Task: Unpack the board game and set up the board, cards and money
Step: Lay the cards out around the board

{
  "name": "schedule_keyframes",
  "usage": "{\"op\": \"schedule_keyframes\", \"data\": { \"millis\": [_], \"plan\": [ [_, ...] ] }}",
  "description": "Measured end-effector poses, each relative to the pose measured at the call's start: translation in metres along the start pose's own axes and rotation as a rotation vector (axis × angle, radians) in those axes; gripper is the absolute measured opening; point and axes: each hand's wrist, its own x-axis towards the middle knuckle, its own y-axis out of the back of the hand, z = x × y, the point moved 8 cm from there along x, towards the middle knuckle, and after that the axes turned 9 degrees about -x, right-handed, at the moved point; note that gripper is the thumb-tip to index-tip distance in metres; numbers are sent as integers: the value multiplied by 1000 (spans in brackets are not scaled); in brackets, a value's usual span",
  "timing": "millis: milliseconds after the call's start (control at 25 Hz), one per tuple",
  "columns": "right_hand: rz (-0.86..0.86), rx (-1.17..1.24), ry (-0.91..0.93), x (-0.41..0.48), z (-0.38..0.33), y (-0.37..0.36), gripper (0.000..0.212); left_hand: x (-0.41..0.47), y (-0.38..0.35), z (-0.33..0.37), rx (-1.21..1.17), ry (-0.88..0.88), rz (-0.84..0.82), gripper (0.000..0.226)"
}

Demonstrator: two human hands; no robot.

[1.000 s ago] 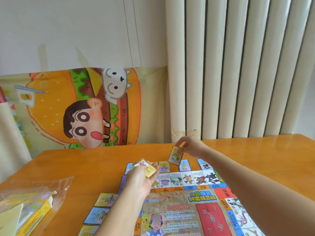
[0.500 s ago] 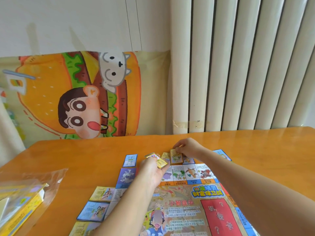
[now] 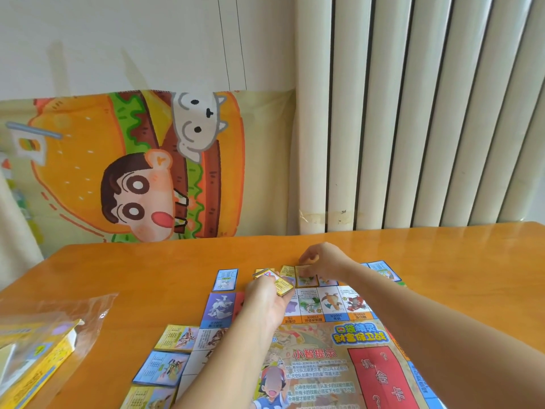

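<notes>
The colourful paper game board (image 3: 339, 358) lies flat on the orange table. My left hand (image 3: 267, 302) hovers over its far left corner, gripping a small stack of cards (image 3: 274, 280). My right hand (image 3: 323, 261) reaches across the far edge of the board and pinches a single card (image 3: 306, 276), pressing it down onto the table beside another yellow card (image 3: 287, 270). Several cards lie in a row along the board's left side: a blue card (image 3: 226, 279) at the far end, a yellow card (image 3: 177, 338) and a blue card (image 3: 162, 368) nearer me.
A clear plastic bag (image 3: 73, 314) and the yellow game box (image 3: 38, 364) sit at the table's left edge. More cards (image 3: 383, 270) lie past my right forearm. A cartoon cloth and a white radiator stand behind the table's far edge (image 3: 177, 246).
My right hand has lowered the single card from above the board down to the table at the far edge. My left hand moved slightly forward with its stack. The camera tilted up.
</notes>
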Motion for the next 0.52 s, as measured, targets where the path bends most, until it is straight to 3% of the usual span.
{"op": "schedule_keyframes", "data": {
  "millis": [160, 280, 520],
  "plan": [
    [53, -120, 5, -6, -13, 3, 48, -4, -3, 15, -82, -61, -3, 21],
    [50, -160, -21, -7, -20, 0, 58, -1, 5, 35, -13, -145, 45, 30],
    [29, -173, -21, -4, -26, -9, 52, 3, 16, 38, 69, -106, 71, 29]
  ]
}}
